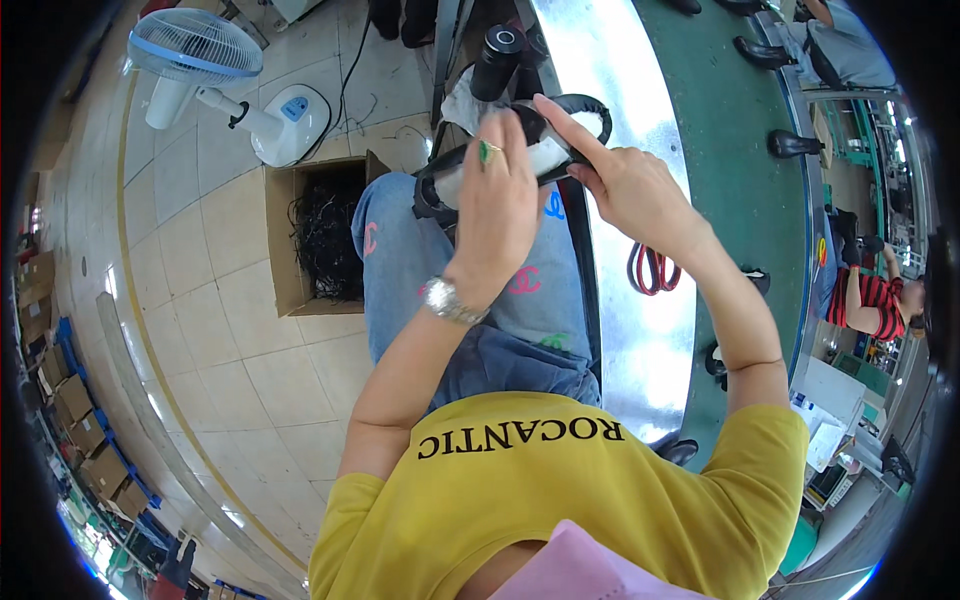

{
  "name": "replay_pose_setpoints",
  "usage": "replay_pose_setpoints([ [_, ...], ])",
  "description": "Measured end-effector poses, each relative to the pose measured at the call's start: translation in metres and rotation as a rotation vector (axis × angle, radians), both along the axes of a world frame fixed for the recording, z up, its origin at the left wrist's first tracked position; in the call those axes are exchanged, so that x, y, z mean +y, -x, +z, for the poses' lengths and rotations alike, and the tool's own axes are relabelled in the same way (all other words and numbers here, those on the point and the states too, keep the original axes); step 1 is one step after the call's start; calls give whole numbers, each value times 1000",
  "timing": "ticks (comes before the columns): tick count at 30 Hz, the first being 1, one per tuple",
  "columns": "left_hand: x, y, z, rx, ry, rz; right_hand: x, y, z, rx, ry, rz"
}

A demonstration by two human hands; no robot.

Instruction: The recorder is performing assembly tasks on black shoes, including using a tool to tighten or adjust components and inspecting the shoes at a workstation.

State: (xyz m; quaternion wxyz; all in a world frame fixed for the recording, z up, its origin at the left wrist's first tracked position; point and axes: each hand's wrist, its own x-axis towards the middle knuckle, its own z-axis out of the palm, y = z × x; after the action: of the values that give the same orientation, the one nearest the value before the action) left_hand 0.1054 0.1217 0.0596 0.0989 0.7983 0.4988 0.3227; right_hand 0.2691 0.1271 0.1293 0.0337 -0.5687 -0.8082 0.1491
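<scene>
Both hands [560, 180] grip black headphones [520, 145] above brown carton [285, 240].

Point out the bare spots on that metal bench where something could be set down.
The metal bench is bare above the right hand, toward its far end, and again below the red loops. It is crowded at its left edge, where both hands, left hand included, hold the black headset beside the dark bottle.
</scene>
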Motion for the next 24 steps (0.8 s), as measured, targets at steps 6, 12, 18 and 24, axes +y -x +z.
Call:
replay_pose_setpoints([
  [6,-10,22,-12,295,-62,31,0,16,29,94,-140,72],
  [12,-16,15,-22,327,-277,26,-9,20,0,-69,-83,85],
  [18,-17,25,-21,16,-103,7,-17,38,-2,-5,-179,7],
  [24,-23,55,12,126,178,74,-17,48,18,69,-140,58],
])
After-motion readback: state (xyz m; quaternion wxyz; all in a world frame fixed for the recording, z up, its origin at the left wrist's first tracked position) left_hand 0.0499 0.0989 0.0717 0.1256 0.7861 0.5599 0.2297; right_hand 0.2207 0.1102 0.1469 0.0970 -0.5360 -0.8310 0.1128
